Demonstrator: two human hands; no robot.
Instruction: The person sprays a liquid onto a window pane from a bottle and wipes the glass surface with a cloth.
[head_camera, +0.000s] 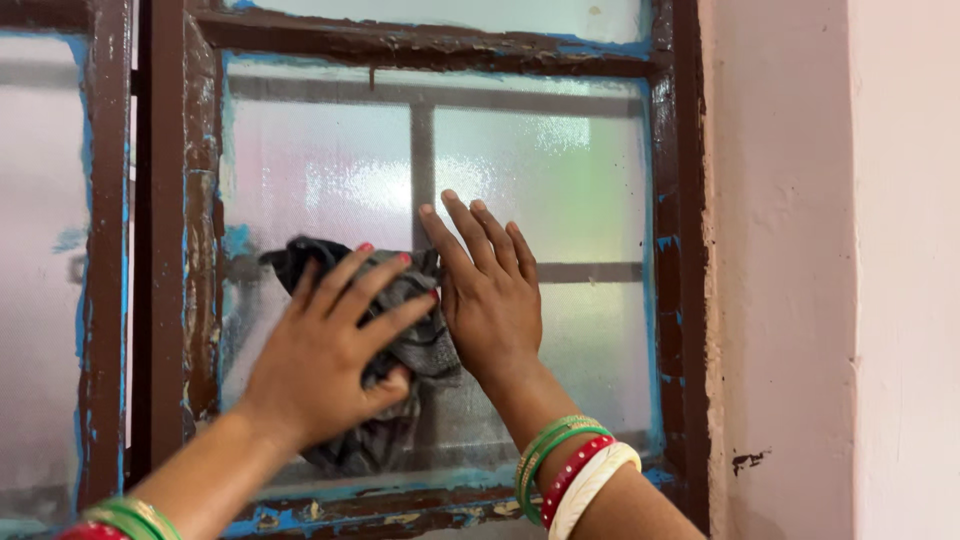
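My left hand (325, 355) presses a dark grey cloth (405, 335) flat against a frosted glass window pane (560, 180). Its fingers are spread over the cloth, which hangs down below the palm. My right hand (490, 295) lies flat on the same pane just to the right of the cloth, fingers together and pointing up, touching the cloth's edge. Green, red and white bangles (570, 470) circle my right wrist, and more bangles (125, 520) show on my left wrist.
The pane sits in a brown wooden frame (680, 250) with blue paint streaks and chipped spots. A second frosted pane (40, 280) lies at the left. A pale pink wall (830, 270) with a small chipped patch stands at the right.
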